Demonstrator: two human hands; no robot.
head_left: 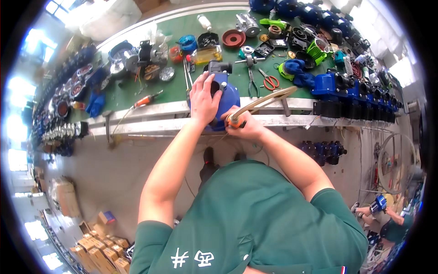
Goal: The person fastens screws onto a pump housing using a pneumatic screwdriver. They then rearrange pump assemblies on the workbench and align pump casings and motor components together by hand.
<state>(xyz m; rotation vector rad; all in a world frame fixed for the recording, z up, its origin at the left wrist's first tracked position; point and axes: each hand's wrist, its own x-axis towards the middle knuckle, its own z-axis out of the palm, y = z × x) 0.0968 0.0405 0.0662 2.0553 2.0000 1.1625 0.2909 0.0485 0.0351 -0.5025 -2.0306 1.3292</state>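
Green shirt (pixel 264 214), left hand (pixel 204 101) spread on blue casing (pixel 231 97), right hand (pixel 248 129) gripping orange tool (pixel 235 122); pliers (pixel 251 79), scissors (pixel 266 78) beyond.

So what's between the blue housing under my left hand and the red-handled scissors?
In the head view, a pair of pliers lies between the blue housing and the scissors.

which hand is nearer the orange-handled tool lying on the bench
Left: the left hand rests on the blue machine, right of the tool; the right hand is farther right.
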